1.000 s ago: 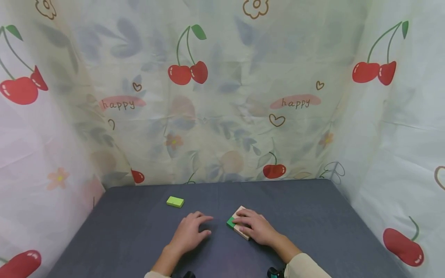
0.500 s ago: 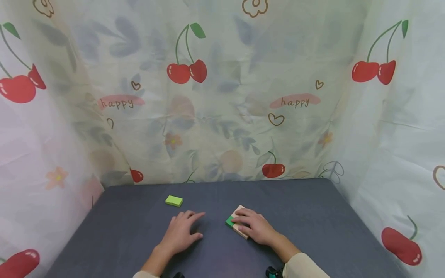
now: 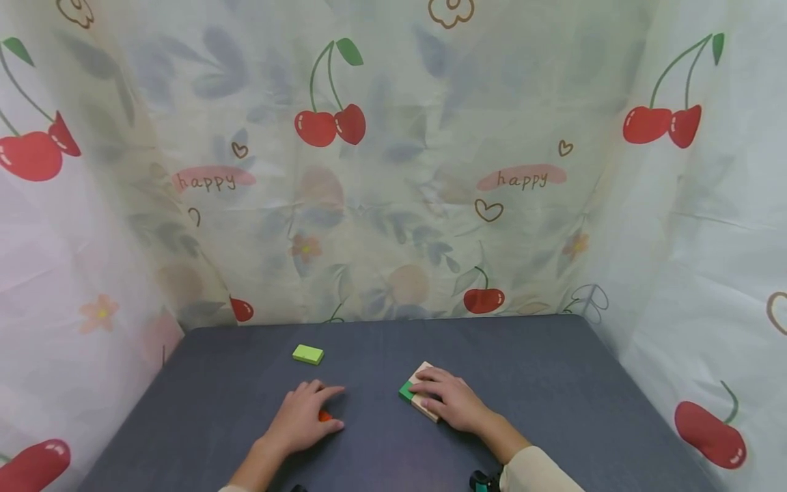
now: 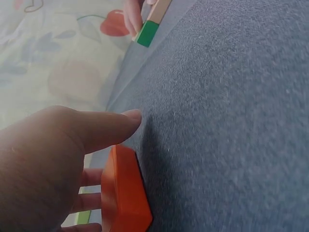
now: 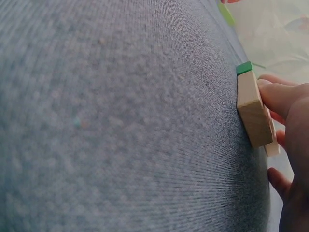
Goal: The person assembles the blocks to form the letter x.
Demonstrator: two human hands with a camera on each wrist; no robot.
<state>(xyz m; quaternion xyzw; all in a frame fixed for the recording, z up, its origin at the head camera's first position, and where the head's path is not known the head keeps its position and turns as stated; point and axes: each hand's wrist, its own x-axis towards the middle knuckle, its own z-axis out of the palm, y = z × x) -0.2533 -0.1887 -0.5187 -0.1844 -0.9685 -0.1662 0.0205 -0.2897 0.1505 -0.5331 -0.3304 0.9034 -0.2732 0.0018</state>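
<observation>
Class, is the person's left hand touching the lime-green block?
Apart. The head view shows a strip of dark tabletop between the left hand's fingers and the lime-green block.

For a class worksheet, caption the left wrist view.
Left grip at an orange block on grey cloth, with right grip at green and tan blocks beyond.

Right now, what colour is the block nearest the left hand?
Orange. The block shows best in the left wrist view.

We see that the table top (image 3: pixel 381 458) looks like rough, matt cloth. To us, the pale block (image 5: pixel 256 123) on the right looks like smooth, bare wood. The orange block (image 4: pixel 130 193) on the left looks smooth and a little shiny. The far curtain (image 3: pixel 393 171) looks creased.
</observation>
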